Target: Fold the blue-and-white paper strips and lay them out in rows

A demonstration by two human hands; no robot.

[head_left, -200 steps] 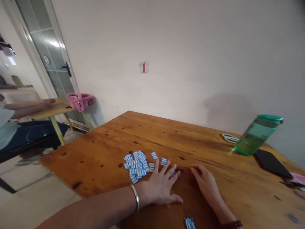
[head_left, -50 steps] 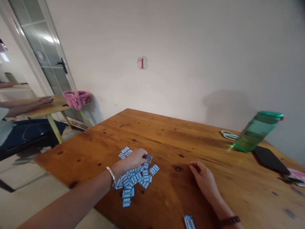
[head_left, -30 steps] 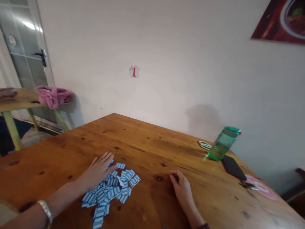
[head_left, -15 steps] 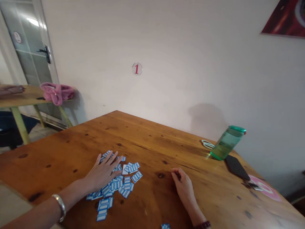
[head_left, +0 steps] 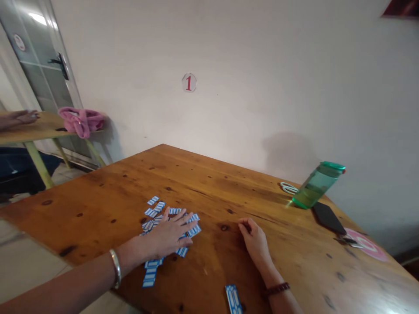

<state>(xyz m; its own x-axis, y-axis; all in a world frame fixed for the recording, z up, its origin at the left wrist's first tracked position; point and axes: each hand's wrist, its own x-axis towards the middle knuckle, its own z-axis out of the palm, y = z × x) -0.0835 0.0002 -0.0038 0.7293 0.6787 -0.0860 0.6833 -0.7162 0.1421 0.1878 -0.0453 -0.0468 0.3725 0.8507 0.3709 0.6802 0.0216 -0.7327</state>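
Observation:
My left hand (head_left: 172,235) lies flat with fingers spread over a loose pile of small blue-and-white cards (head_left: 152,224), hiding many of them. Some cards stick out past its fingertips, and a few lie apart at the pile's far side. Toward me, another blue-and-white card (head_left: 233,299) lies alone near the bottom of the view. My right hand (head_left: 255,242) rests on the table to the right of the pile, fingers curled in and thumb close to them. Only shadow shows inside its curl.
On the wooden table (head_left: 196,174), a green bottle (head_left: 316,185) leans at the right, beside a white cable (head_left: 288,188), a dark phone (head_left: 328,218), keys (head_left: 347,240) and a pink disc (head_left: 371,248). Another person's hands (head_left: 22,117) and a pink cloth (head_left: 81,121) are on a second table.
My left hand has slid to the right across the pile, and the cards beneath have spread and shifted. My right hand stays in place. The view has tilted down slightly, showing more of the lone card.

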